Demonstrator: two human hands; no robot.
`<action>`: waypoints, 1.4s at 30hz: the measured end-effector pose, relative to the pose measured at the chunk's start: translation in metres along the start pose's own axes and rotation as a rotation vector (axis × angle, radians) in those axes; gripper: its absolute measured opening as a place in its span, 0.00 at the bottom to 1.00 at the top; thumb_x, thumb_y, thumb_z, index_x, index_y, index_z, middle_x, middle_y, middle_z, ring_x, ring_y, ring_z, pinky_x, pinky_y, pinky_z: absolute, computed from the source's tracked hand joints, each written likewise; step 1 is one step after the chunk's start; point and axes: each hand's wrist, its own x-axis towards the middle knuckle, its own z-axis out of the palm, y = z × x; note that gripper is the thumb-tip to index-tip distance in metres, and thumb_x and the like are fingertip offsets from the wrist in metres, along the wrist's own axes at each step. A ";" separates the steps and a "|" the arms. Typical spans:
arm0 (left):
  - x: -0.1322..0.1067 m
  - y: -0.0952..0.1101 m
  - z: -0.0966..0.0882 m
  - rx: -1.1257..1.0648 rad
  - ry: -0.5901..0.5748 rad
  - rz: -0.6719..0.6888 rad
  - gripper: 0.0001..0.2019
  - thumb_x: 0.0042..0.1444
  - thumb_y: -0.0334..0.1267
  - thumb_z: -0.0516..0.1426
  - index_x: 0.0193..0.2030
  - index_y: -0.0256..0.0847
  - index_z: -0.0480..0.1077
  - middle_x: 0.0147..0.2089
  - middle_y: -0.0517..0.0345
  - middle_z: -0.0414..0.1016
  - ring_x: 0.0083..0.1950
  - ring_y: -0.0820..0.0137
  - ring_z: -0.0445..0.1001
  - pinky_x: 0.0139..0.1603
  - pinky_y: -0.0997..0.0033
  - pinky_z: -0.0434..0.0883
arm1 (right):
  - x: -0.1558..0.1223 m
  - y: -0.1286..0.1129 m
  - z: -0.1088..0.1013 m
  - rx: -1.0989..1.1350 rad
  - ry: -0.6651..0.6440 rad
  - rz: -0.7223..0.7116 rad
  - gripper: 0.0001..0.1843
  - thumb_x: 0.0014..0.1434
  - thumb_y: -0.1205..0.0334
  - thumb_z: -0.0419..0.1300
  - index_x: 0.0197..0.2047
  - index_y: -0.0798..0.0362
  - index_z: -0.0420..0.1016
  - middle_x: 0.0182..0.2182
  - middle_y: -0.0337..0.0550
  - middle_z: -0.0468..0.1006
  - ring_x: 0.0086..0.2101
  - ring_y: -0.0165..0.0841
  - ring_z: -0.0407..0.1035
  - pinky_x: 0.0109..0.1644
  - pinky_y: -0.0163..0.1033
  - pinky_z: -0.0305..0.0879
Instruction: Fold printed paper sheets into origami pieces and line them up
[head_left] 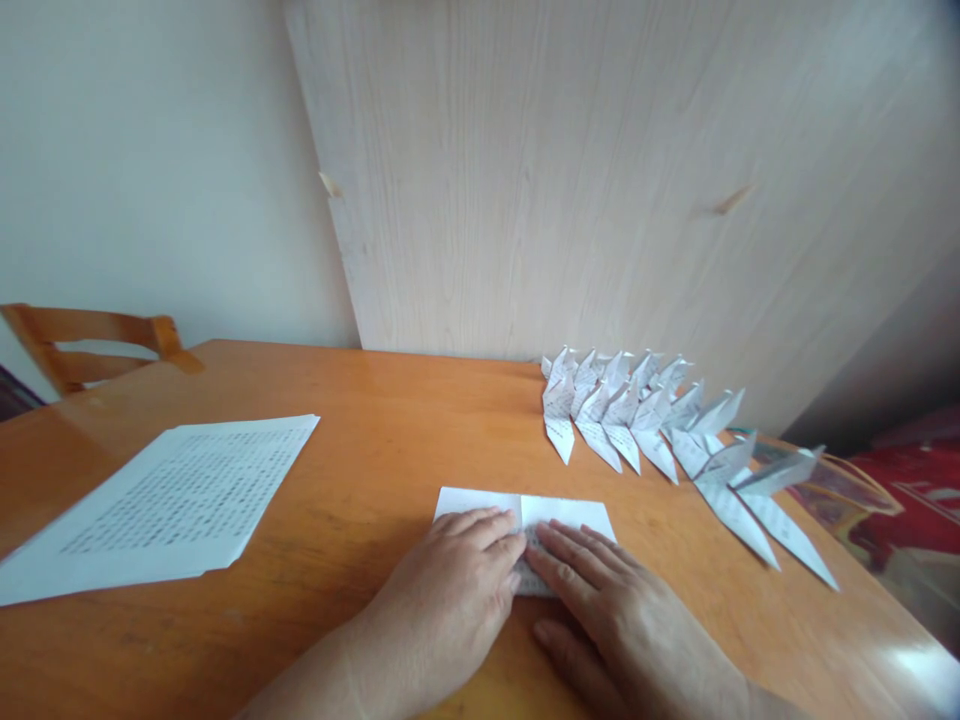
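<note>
A white sheet of paper point(566, 510) lies flat on the table in front of me, with a crease running down its middle and some print showing low between my hands. My left hand point(469, 565) rests on its left half, fingers stretched out and lying flat. On the right half, my right hand point(600, 580) presses down with extended fingers, its thumb on the wood below the sheet. The fingertips of both hands nearly meet by the crease. Much of the sheet's lower part is hidden under the hands.
Several folded paper birds point(652, 415) stand in rows at the back right of the wooden table point(390, 420). A stack of printed sheets point(180, 500) lies at the left. Behind stands a pale wood panel point(525, 180); a chair point(105, 335) is at the far left.
</note>
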 end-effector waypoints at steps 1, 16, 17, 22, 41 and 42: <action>0.000 0.000 0.000 -0.006 -0.005 -0.009 0.18 0.66 0.34 0.48 0.60 0.42 0.70 0.65 0.50 0.69 0.65 0.59 0.66 0.68 0.55 0.62 | 0.000 0.000 0.000 -0.009 0.004 -0.004 0.28 0.62 0.57 0.57 0.64 0.55 0.69 0.62 0.52 0.69 0.59 0.51 0.67 0.61 0.57 0.68; -0.003 0.001 -0.004 -0.076 -0.045 -0.129 0.16 0.67 0.40 0.49 0.59 0.46 0.69 0.70 0.54 0.60 0.72 0.60 0.56 0.72 0.54 0.57 | -0.005 0.013 0.016 -0.113 0.122 -0.094 0.28 0.62 0.54 0.59 0.64 0.53 0.70 0.61 0.55 0.70 0.56 0.53 0.70 0.53 0.56 0.75; -0.003 0.001 -0.004 -0.076 -0.045 -0.132 0.16 0.67 0.40 0.49 0.59 0.47 0.69 0.71 0.54 0.60 0.72 0.60 0.56 0.72 0.54 0.57 | -0.005 0.014 0.017 -0.114 0.126 -0.099 0.28 0.62 0.54 0.59 0.64 0.53 0.70 0.61 0.55 0.70 0.56 0.53 0.70 0.53 0.56 0.75; -0.002 -0.001 -0.002 -0.061 -0.043 -0.131 0.17 0.68 0.40 0.48 0.60 0.48 0.67 0.71 0.55 0.59 0.72 0.62 0.54 0.72 0.55 0.56 | -0.005 0.012 0.016 -0.083 0.116 -0.068 0.29 0.62 0.52 0.59 0.64 0.51 0.70 0.61 0.54 0.69 0.56 0.52 0.69 0.54 0.55 0.75; -0.004 0.000 0.001 -0.012 -0.034 -0.118 0.20 0.68 0.40 0.46 0.64 0.48 0.65 0.71 0.55 0.59 0.72 0.61 0.55 0.72 0.54 0.57 | -0.004 0.010 0.012 -0.049 0.029 -0.026 0.31 0.62 0.52 0.58 0.66 0.53 0.68 0.63 0.56 0.66 0.59 0.54 0.66 0.57 0.57 0.72; -0.004 0.000 0.001 -0.003 -0.038 -0.118 0.20 0.69 0.41 0.46 0.65 0.47 0.64 0.72 0.54 0.58 0.72 0.61 0.55 0.72 0.54 0.57 | -0.005 0.010 0.012 -0.054 0.033 -0.028 0.30 0.62 0.52 0.58 0.66 0.53 0.68 0.63 0.57 0.66 0.58 0.53 0.66 0.57 0.56 0.72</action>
